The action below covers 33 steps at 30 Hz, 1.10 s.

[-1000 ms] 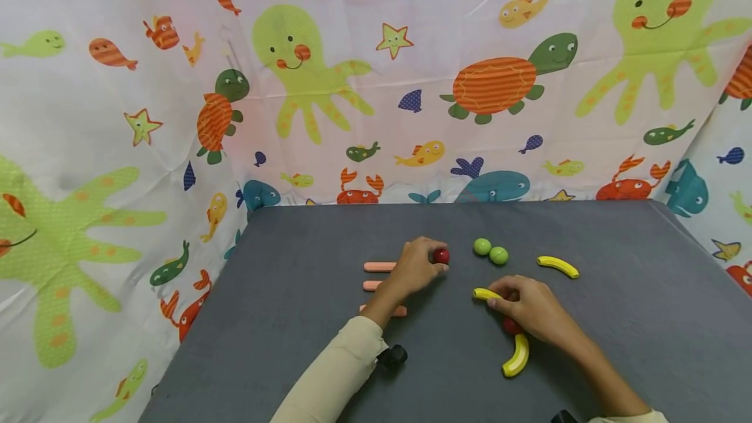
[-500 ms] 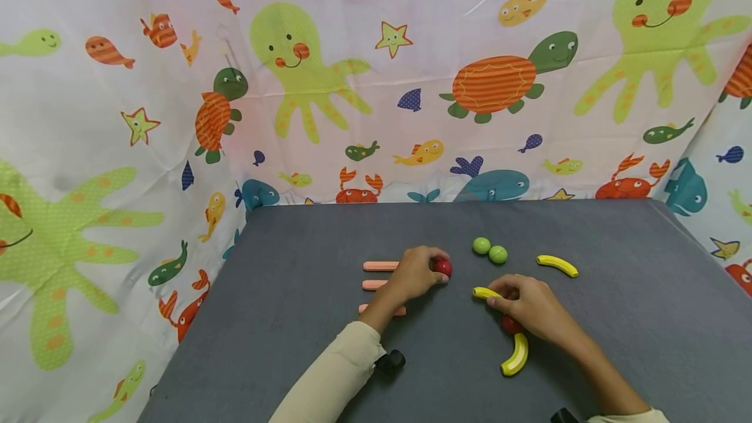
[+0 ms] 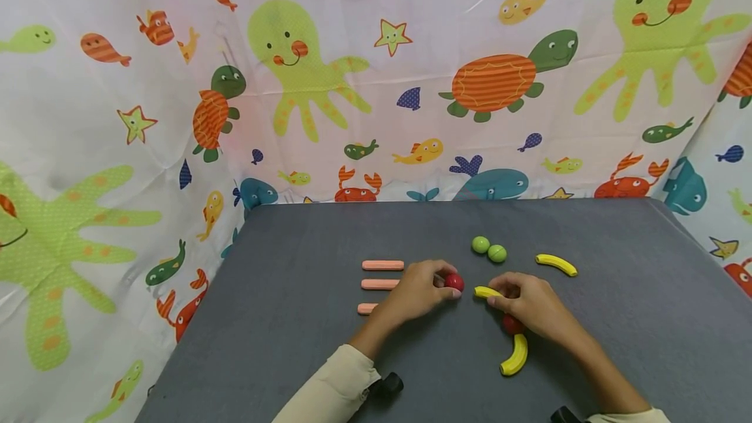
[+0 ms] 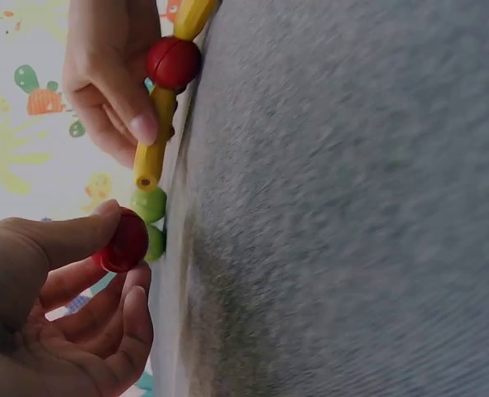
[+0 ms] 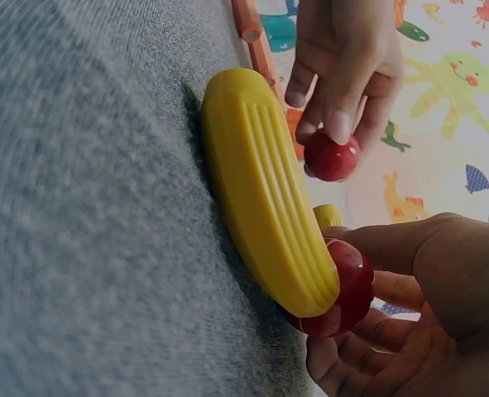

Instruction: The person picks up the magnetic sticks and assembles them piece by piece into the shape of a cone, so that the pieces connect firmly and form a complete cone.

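**Loose red ball was held just beside the held yellow piece**

The loose red ball was pinched between thumb and fingers of the left hand, off the near tip of the held yellow piece; a small gap was seen between the two. The held yellow piece was gripped by thumb and fingers of the right hand. At its other end a second red ball was touched, followed by a lower yellow piece, curved and lying on the grey cloth. The hands were apart.

Two green balls were noted side by side farther back, with a third yellow piece to their right. Three salmon sticks were laid roughly parallel at left, the nearer two partly covered by the left arm and hand.
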Each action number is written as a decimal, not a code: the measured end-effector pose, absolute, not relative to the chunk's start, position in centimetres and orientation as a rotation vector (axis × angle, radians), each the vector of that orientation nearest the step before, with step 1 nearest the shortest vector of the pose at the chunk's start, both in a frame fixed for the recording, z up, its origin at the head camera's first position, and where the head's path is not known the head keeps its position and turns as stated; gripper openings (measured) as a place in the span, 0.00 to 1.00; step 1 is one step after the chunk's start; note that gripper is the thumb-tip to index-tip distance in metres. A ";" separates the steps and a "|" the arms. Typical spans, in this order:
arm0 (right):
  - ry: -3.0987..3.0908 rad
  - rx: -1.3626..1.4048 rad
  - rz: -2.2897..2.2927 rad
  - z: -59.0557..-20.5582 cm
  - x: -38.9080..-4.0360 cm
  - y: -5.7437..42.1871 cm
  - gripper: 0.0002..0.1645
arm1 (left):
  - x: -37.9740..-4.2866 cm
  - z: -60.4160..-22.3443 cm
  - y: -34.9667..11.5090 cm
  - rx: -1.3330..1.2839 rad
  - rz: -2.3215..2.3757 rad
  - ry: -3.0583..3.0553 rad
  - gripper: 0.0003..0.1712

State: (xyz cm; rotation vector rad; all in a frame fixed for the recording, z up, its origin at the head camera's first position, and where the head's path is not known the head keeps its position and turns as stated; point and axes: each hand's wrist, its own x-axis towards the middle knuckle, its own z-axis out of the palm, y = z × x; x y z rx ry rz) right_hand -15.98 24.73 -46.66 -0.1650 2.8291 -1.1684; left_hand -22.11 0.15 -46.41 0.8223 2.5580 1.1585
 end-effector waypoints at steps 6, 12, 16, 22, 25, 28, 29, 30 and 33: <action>2.842 -0.178 -1.153 -46.6 -16.0 25.0 0.15 | -21.6 -46.8 0.3 0.840 1.132 2.570 0.19; 2.833 -0.152 -1.173 -46.7 -15.9 25.0 0.12 | -21.5 -47.3 0.9 0.827 1.175 2.552 0.20; 2.822 -0.152 -1.193 -46.6 -15.9 24.9 0.12 | -21.4 -47.4 1.2 0.820 1.194 2.546 0.19; 2.811 -0.157 -1.197 -46.6 -16.0 24.7 0.11 | -21.4 -47.6 1.4 0.828 1.192 2.565 0.19; 2.810 -0.146 -1.195 -46.7 -16.1 24.6 0.11 | -21.4 -47.7 1.6 0.843 1.187 2.573 0.19; 2.811 -0.141 -1.190 -46.8 -16.1 24.5 0.11 | -21.3 -47.7 1.7 0.851 1.174 2.577 0.19; 2.811 -0.139 -1.187 -46.8 -16.1 24.5 0.11 | -21.3 -47.7 1.7 0.848 1.172 2.576 0.20; 2.812 -0.135 -1.186 -46.8 -16.0 24.5 0.11 | -21.3 -47.7 1.7 0.844 1.171 2.573 0.20; 2.813 -0.123 -1.182 -46.9 -16.0 24.5 0.11 | -21.2 -47.8 1.8 0.840 1.163 2.570 0.21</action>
